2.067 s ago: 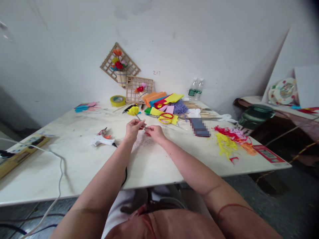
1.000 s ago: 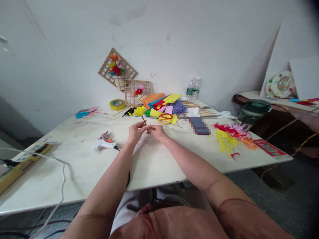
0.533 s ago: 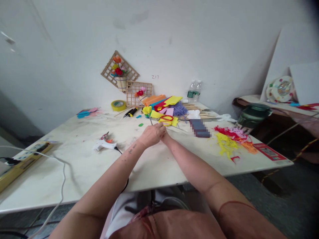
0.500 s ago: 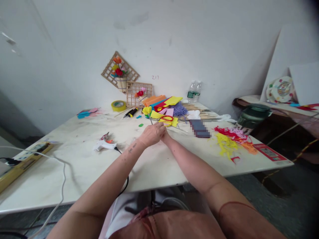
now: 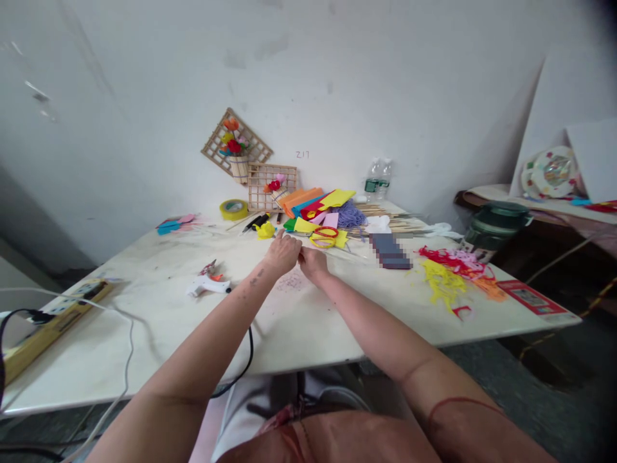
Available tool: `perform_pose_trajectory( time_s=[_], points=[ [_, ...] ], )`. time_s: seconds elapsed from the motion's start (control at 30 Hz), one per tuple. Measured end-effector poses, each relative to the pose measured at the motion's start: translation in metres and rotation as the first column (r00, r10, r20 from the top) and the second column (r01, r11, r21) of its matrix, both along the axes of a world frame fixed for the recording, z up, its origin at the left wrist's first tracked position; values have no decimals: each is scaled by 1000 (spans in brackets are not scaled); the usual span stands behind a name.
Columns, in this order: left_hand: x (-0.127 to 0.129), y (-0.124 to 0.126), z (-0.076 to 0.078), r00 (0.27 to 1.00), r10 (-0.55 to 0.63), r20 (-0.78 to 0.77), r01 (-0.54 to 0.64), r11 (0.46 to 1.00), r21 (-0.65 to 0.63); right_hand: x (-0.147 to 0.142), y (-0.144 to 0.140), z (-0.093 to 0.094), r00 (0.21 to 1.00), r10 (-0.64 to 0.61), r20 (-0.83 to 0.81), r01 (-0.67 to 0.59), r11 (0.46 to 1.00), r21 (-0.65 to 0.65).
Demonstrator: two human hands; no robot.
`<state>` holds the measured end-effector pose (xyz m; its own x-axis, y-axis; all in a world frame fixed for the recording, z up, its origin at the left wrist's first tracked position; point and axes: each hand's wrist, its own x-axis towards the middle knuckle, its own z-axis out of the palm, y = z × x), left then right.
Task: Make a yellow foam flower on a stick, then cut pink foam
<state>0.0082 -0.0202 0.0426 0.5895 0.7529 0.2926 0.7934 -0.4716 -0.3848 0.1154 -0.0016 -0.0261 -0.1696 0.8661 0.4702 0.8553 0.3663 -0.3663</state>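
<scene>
My left hand [image 5: 283, 253] is closed, knuckles up, over the middle of the table. Just beyond its fingers is a yellow felt flower [image 5: 264, 230], tipped to the left; its stem is hidden behind the hand. My right hand [image 5: 314, 263] is also closed, its fingertips against those of my left hand. What it pinches is hidden. Past the hands lie scissors with red and yellow handles [image 5: 324, 237], yellow felt [image 5: 304, 225] and a green piece [image 5: 290, 225].
A white glue gun [image 5: 208, 285] lies left, its black cord near my left forearm. A power strip [image 5: 58, 328] sits at the left edge. Right are a phone [image 5: 389, 251], yarn scraps [image 5: 442, 280] and a green jar [image 5: 496, 225]. Lattice frames [image 5: 272, 168] lean at the back.
The yellow flower has swung left and lower, from upright above my hands to beside my left fingers. Both hands moved slightly left. The view shifted a little.
</scene>
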Motion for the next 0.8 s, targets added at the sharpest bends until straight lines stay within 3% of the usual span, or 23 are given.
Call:
perform_pose_trajectory(
  time_s=[0.23, 0.4, 0.6, 0.8],
  points=[
    [-15, -1, 3, 996, 69, 62, -61, 990, -128, 3, -9, 11, 998, 44, 43, -49, 993, 110],
    [-30, 1, -6, 981, 57, 186, -41, 995, -86, 11, -7, 13, 988, 148, -35, -135, 962, 238],
    [-43, 1, -13, 967, 19, 255, 2, 997, -81, 13, -2, 11, 977, 213, -12, -194, 912, 362],
    [-52, -10, -5, 984, -47, 169, 49, 999, -5, 5, -2, 9, 953, 298, -54, -239, 849, 471]
  ],
)
